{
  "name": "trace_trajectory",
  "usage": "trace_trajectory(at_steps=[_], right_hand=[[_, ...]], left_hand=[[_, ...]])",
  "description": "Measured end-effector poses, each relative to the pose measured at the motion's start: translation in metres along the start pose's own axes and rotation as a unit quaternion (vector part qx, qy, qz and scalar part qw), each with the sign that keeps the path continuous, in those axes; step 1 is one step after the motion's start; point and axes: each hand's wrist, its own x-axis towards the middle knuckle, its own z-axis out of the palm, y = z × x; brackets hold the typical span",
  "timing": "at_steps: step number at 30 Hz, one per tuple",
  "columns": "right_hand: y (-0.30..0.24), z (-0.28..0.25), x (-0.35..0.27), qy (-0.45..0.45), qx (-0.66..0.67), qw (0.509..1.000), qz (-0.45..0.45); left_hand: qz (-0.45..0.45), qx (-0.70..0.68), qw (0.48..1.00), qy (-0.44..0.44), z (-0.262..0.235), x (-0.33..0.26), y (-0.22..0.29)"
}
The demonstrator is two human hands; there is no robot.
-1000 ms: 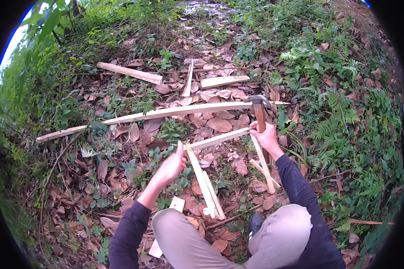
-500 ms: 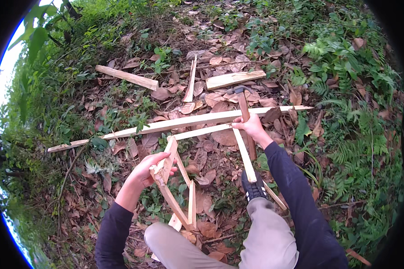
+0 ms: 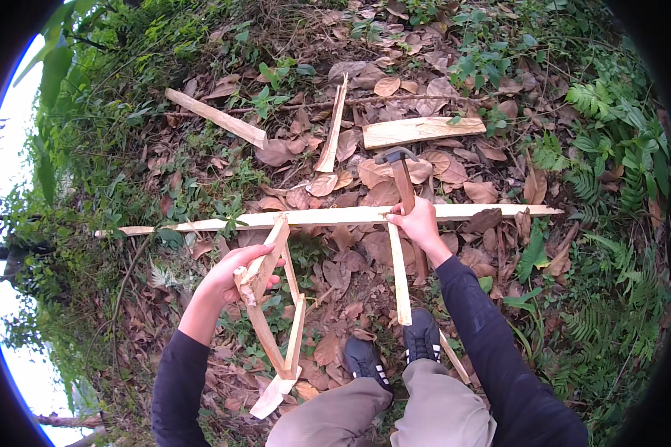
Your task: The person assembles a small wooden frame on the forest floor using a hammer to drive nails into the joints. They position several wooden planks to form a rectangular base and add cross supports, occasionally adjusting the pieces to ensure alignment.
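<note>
My left hand (image 3: 235,274) is closed round the upper left corner of a frame nailed or joined from pale wooden strips (image 3: 270,261). Its lower strips meet in a narrow point near my feet. In my right hand (image 3: 419,226) is a hammer (image 3: 403,182), head up, its wooden handle running down through the palm. The thumb and finger of that hand also pinch the top end of a wooden strip (image 3: 399,279) that slants down toward my shoe. Between the hands, the frame's crosspiece visually overlaps a long pale board (image 3: 492,211) on the ground.
Beyond the long board lie a plank (image 3: 216,118) on the left, a splintered piece (image 3: 333,130) in the middle and a wide plank (image 3: 425,132) on the right. Dry leaves and green plants cover the ground. My shoes (image 3: 423,339) stand close below the frame.
My left foot has come into view beside the right one. Against the ground, the frame has shifted away from me, its crosspiece now overlapping the long board. Both hands keep their grip.
</note>
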Motion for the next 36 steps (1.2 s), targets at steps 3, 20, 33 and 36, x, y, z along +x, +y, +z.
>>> trace_trajectory(at_steps=[3,20,33,36], right_hand=[[0.009,0.007,0.005,0.014,0.017,1.000,-0.021],[0.011,0.017,-0.001,0.050,0.023,0.998,-0.028],[0.005,0.017,0.000,0.044,0.015,0.999,0.010],[-0.002,0.010,0.003,-0.022,0.075,0.996,0.033]], left_hand=[[0.073,-0.085,0.991,-0.070,-0.013,0.002,-0.023],[0.392,0.253,0.731,0.497,0.053,0.003,-0.450],[0.789,0.211,0.577,0.032,0.211,0.119,-0.130],[0.800,0.183,0.570,0.054,0.216,0.128,-0.132]])
